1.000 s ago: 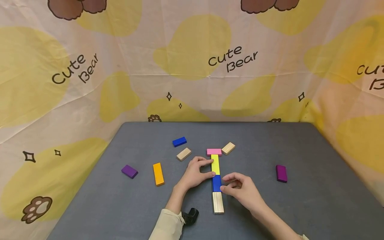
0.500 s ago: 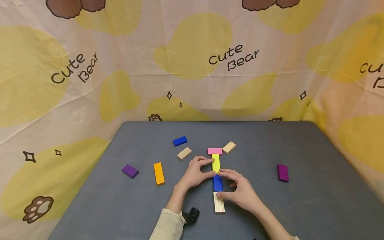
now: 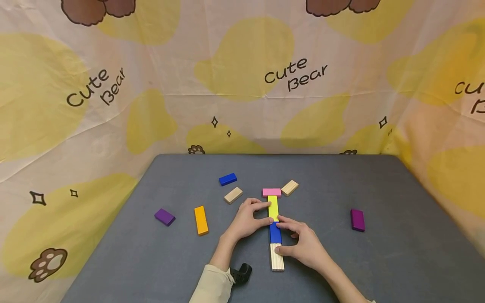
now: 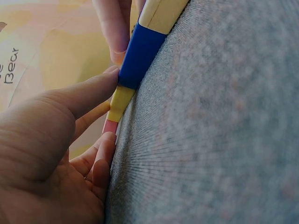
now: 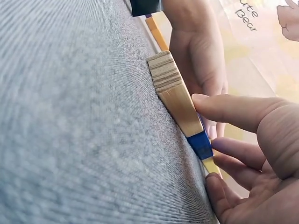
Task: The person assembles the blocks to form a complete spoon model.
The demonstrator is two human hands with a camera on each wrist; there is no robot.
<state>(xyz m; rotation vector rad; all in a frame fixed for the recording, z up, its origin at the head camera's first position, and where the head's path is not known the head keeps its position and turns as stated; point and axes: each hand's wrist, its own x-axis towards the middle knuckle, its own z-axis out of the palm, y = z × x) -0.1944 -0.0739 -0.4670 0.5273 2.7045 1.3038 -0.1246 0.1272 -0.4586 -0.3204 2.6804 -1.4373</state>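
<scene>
Several blocks lie end to end in a line in the head view: a yellow block (image 3: 273, 207), a blue block (image 3: 275, 233) and a natural wood block (image 3: 277, 261). A pink block (image 3: 271, 192) lies crosswise at the far end, like the top of a T. From the left, my left hand (image 3: 245, 219) touches the line, index finger on the yellow block and thumb where yellow meets blue. My right hand (image 3: 305, 244) touches from the right, its thumb on the wood block (image 5: 180, 105) and fingertips at the blue block (image 5: 201, 145) and yellow block.
A second wood block (image 3: 289, 187) lies by the pink one. Left of the line are another wood block (image 3: 233, 195), a blue block (image 3: 227, 179), an orange block (image 3: 201, 220) and a purple block (image 3: 164, 217). A magenta block (image 3: 357, 220) lies right on the grey table (image 3: 401, 261).
My right hand has come in from beside the blue block, its thumb moving nearer onto the wood block and its fingers farther along the line. The left hand stays nearly still.
</scene>
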